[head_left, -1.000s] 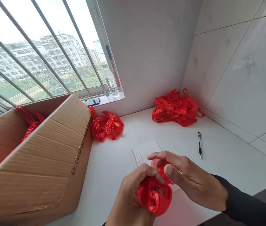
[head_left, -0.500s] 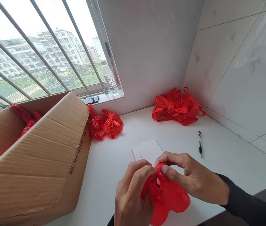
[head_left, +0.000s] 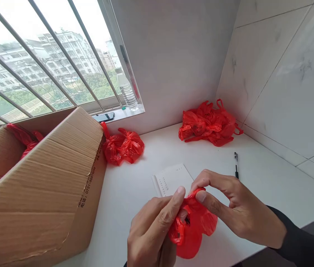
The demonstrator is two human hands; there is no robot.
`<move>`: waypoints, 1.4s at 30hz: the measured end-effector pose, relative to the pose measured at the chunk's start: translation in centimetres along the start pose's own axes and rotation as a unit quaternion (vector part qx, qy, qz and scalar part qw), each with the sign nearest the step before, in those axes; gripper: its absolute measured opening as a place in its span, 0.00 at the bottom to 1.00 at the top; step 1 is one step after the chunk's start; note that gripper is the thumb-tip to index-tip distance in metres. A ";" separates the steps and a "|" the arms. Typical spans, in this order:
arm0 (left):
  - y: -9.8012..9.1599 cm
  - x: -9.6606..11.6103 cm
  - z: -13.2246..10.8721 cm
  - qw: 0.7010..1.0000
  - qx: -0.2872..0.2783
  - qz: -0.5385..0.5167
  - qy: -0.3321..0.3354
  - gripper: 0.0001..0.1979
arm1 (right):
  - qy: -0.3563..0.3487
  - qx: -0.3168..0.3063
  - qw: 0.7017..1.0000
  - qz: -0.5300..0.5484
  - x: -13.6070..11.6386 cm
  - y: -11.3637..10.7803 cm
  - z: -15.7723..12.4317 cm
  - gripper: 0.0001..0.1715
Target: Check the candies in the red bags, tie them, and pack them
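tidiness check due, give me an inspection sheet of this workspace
surface: white counter
job's things: crumpled red bag held over the counter's near edge
clutter: open cardboard box at left, more red bags inside; tied red bag beside it; pile of red bags by the wall; pen; printed sheet
grips: left hand and right hand both pinch the bag's top
cables: nothing seen
surroundings: barred window, water bottle and phone on sill, tiled wall at right
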State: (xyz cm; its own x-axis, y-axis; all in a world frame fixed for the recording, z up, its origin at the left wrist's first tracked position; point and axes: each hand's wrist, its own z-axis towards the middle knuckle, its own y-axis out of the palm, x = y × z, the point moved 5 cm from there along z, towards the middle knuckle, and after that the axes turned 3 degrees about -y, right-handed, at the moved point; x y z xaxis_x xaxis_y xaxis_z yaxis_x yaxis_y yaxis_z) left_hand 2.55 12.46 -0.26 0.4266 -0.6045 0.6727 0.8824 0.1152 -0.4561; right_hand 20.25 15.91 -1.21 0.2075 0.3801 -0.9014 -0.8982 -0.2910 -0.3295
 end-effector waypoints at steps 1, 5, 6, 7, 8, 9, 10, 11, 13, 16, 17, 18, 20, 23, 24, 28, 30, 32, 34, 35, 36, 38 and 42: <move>0.0 0.1 0.0 1.000 0.006 0.000 -0.002 0.26 | -0.008 0.005 1.000 -0.001 -0.1 -0.1 0.0 0.09; 0.0 -0.1 -0.1 0.997 0.064 -0.007 -0.031 0.20 | -0.024 0.015 1.000 -0.004 -0.3 -0.1 0.1 0.08; 0.0 -0.2 -0.2 0.997 0.073 -0.009 -0.036 0.19 | -0.026 0.015 1.000 -0.005 -0.3 -0.1 0.1 0.07; 0.0 -0.3 -0.2 0.996 0.079 -0.010 -0.038 0.19 | -0.025 0.015 1.000 -0.006 -0.3 -0.1 0.1 0.07; 0.0 -0.4 -0.2 0.996 0.081 -0.010 -0.038 0.18 | -0.024 0.014 1.000 -0.007 -0.2 -0.2 0.2 0.07; 0.0 -0.5 -0.2 0.996 0.081 -0.010 -0.038 0.18 | -0.023 0.013 1.000 -0.009 -0.1 -0.2 0.2 0.07; -0.1 -0.6 -0.2 0.996 0.079 -0.010 -0.037 0.18 | -0.021 0.013 1.000 -0.011 -0.1 -0.2 0.2 0.07; -0.2 -0.8 -0.2 0.996 0.078 -0.009 -0.038 0.18 | -0.019 0.013 1.000 -0.014 0.1 -0.3 0.2 0.07; -0.4 -1.2 -0.5 0.996 0.079 -0.007 -0.044 0.18 | -0.012 0.016 1.000 -0.021 0.3 -0.5 0.2 0.08; -0.6 -2.1 -1.3 0.994 0.087 -0.004 -0.063 0.17 | -0.005 0.015 0.999 -0.036 1.0 -0.7 0.1 0.08; -0.7 -2.5 -1.5 0.993 0.089 -0.002 -0.071 0.17 | -0.001 0.014 0.999 -0.041 1.2 -0.7 0.0 0.08; -0.7 -2.8 -1.8 0.993 0.091 -0.001 -0.078 0.16 | 0.006 0.013 0.999 -0.045 1.5 -0.7 0.0 0.08; -0.6 -3.3 -2.3 0.992 0.092 0.003 -0.090 0.16 | 0.021 0.017 0.998 -0.053 2.0 -0.7 -0.1 0.09; -0.5 -4.1 -3.0 0.990 0.097 0.013 -0.104 0.16 | 0.050 0.025 0.996 -0.065 2.7 -1.0 -0.2 0.12; -0.5 -4.3 -3.3 0.989 0.105 0.016 -0.105 0.15 | 0.065 0.027 0.995 -0.070 3.0 -1.3 -0.3 0.13; -1.7 -5.7 -4.9 0.974 0.173 0.037 -0.144 0.09 | 0.122 0.055 0.986 -0.099 4.9 -2.9 -0.9 0.17; -2.3 -6.8 -6.0 0.954 0.200 0.042 -0.221 0.08 | 0.137 0.078 0.983 -0.097 6.1 -3.7 -1.2 0.19; -2.4 -7.9 -6.9 0.928 0.207 0.034 -0.309 0.10 | 0.148 0.095 0.982 -0.074 7.4 -4.0 -1.3 0.21; -1.8 -8.6 -7.2 0.911 0.198 -0.001 -0.362 0.14 | 0.153 0.107 0.982 -0.032 8.3 -3.6 -1.3 0.21; -1.3 -8.8 -7.2 0.907 0.192 -0.026 -0.375 0.16 | 0.152 0.114 0.982 -0.002 8.5 -3.3 -1.3 0.21; -0.8 -8.9 -7.1 0.903 0.188 -0.054 -0.382 0.17 | 0.153 0.120 0.980 0.035 8.7 -2.8 -1.2 0.20; 0.2 -9.0 -6.8 0.895 0.183 -0.115 -0.391 0.20 | 0.161 0.135 0.970 0.124 8.7 -1.9 -1.0 0.20; 1.2 -9.3 -6.5 0.867 0.189 -0.223 -0.403 0.21 | 0.195 0.153 0.913 0.325 8.5 0.3 -0.6 0.19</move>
State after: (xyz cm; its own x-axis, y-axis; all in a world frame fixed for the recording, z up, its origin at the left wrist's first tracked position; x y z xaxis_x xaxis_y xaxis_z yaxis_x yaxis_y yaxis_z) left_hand -1.60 13.11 -10.87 -0.1098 0.0750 0.9911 0.9319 0.3547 0.0764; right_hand 21.92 18.54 -9.10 -0.3398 -0.1437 -0.9295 -0.9343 -0.0621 0.3511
